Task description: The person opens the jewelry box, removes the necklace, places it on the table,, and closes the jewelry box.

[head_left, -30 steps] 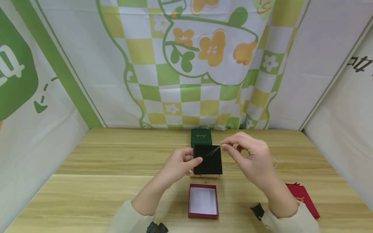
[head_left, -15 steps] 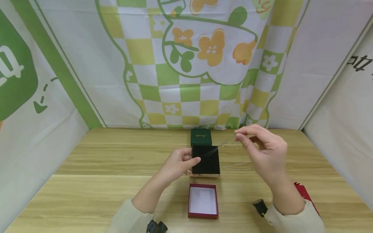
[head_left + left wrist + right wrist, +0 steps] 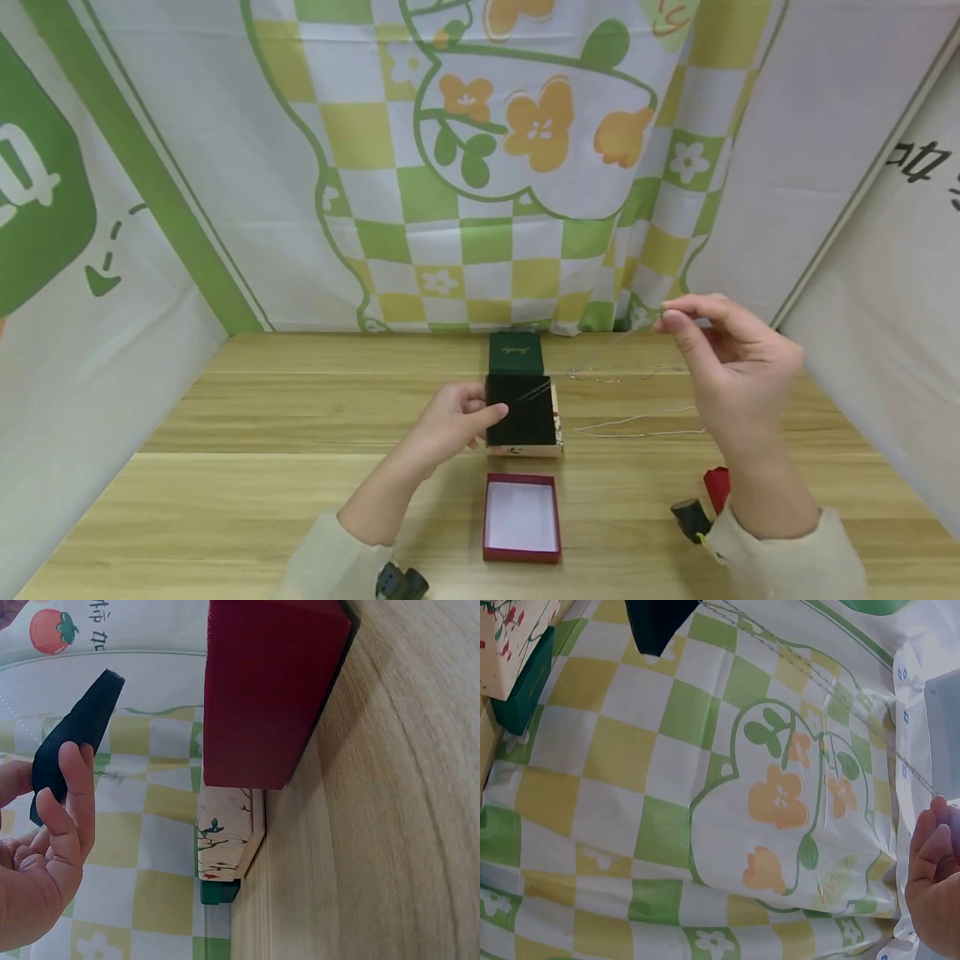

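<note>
My left hand (image 3: 450, 421) grips the left edge of a flat black jewelry pad (image 3: 528, 417), its thumb on the front face. In the left wrist view the pad (image 3: 71, 731) appears nearly edge-on between the thumb and fingers. To the right, my raised right hand (image 3: 738, 371) pinches the end of a thin silver necklace chain between thumb and forefinger. Two strands of that chain (image 3: 911, 771) stretch taut to the pad in the right wrist view. How the chain is fixed to the pad cannot be seen.
Behind the pad stand a floral-print box (image 3: 525, 451) and a dark green box (image 3: 516, 352). A red box with a white inside (image 3: 485, 554) lies nearer. Two loose silver chains, one beaded (image 3: 600, 381) and one plain (image 3: 630, 435), lie at right. A red pouch (image 3: 717, 487) shows beside the right forearm.
My right hand has moved right and up, drawing the chain out from the pad. The left hand and the pad have shifted slightly left, uncovering more of the floral-print box.
</note>
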`<state>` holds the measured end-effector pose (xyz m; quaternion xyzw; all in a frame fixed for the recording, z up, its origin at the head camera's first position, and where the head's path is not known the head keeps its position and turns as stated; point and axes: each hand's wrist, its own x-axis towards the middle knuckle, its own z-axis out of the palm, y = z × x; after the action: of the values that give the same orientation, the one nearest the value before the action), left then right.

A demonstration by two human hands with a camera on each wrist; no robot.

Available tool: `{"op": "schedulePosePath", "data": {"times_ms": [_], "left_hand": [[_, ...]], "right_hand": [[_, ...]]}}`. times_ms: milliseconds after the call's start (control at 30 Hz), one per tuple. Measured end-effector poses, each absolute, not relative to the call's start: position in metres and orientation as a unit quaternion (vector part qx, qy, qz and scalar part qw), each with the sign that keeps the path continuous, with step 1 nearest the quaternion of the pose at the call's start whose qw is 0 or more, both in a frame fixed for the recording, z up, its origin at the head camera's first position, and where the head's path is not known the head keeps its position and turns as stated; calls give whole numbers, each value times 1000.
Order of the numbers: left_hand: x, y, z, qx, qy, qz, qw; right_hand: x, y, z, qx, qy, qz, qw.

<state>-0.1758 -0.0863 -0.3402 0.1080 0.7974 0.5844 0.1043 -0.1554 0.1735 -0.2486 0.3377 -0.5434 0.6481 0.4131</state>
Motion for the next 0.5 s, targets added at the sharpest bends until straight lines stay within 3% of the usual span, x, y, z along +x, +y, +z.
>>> {"op": "schedulePosePath", "data": {"times_ms": [500], "left_hand": [[-178,-92,-342,99,794,591,107]], "right_hand": [[-152,186,-218,305,-534,661,429]]}}
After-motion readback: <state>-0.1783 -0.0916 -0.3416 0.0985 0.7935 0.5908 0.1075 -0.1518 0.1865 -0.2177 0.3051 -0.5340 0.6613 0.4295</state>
